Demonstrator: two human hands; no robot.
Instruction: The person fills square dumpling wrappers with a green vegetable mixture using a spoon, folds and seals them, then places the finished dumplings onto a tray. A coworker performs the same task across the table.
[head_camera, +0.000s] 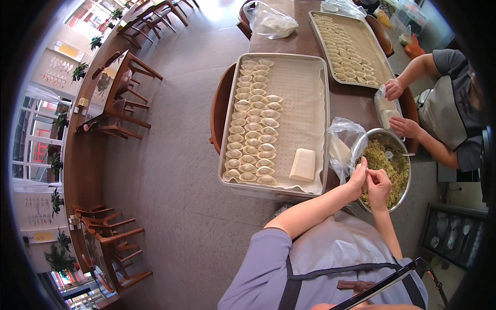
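Note:
My left hand (359, 179) and my right hand (378, 186) meet over the near side of a steel bowl (407, 185). Their fingertips pinch a small pale dough wrapper (363, 169), mostly hidden by the fingers. The bowl holds yellow-green chopped filling (393, 170) with a metal spoon (407, 154) resting in it. To the left lies a metal tray (326, 116) lined with cloth. Rows of folded dumplings (254, 126) cover its left part. A stack of square wrappers (303, 164) sits at its near right corner.
A clear plastic bag with wrappers (343, 149) lies between tray and bowl. Across the table, a co-worker's hands (399, 106) handle a bag of wrappers (387, 112). Behind are a second dumpling tray (374, 42) and another plastic bag (275, 23). A wooden chair (221, 112) abuts the table's left side.

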